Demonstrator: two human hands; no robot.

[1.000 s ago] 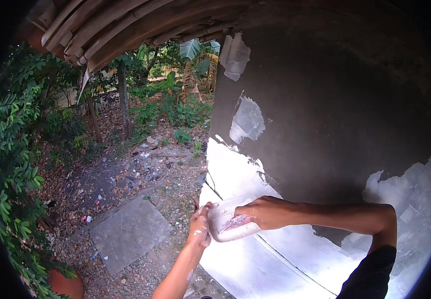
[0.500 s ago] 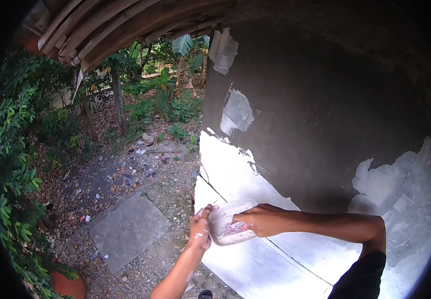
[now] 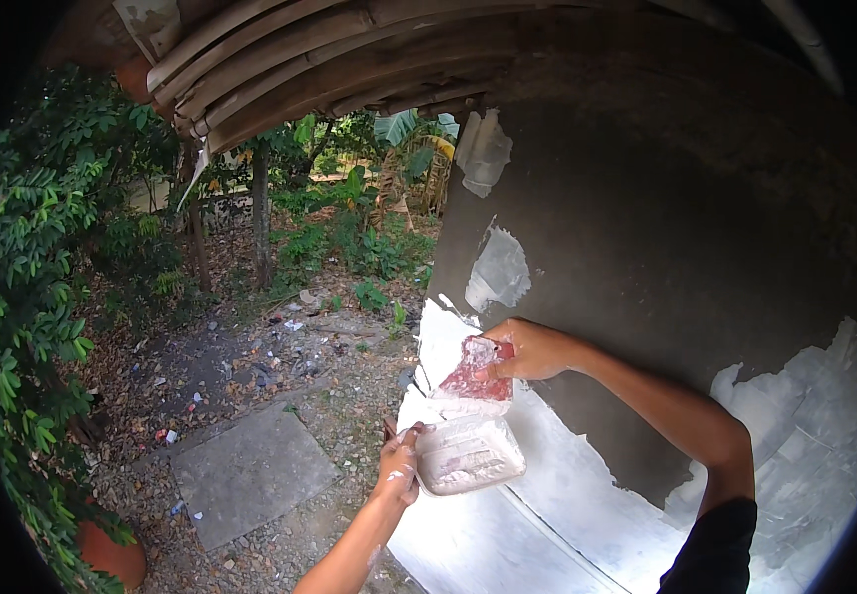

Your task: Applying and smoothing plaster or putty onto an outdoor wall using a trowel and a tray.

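My left hand point(image 3: 401, 463) grips the left side of a white plastic tray point(image 3: 470, 455), its fingers smeared with white paste. Remains of the paste coat the tray's inside. Just above the tray's far edge, my right hand point(image 3: 529, 350) pinches a red putty scraper point(image 3: 476, 376) with a flat blade. White paste covers much of the scraper and its lower edge. Behind both hands stands a dark grey wall point(image 3: 636, 247), partly coated in bright white filler point(image 3: 557, 445). Whether the scraper touches the wall, I cannot tell.
Separate pale patches point(image 3: 500, 271) mark the wall's left edge. Roof tiles point(image 3: 349, 45) overhang above. To the left are a concrete slab point(image 3: 250, 475), gravel with litter, leafy bushes point(image 3: 27, 297) and a terracotta pot point(image 3: 111, 549). Trees stand further back.
My right hand has lifted the scraper out of the tray and raised it above the tray's far edge. The tray, still in my left hand, is now more fully visible. The view has shifted slightly.
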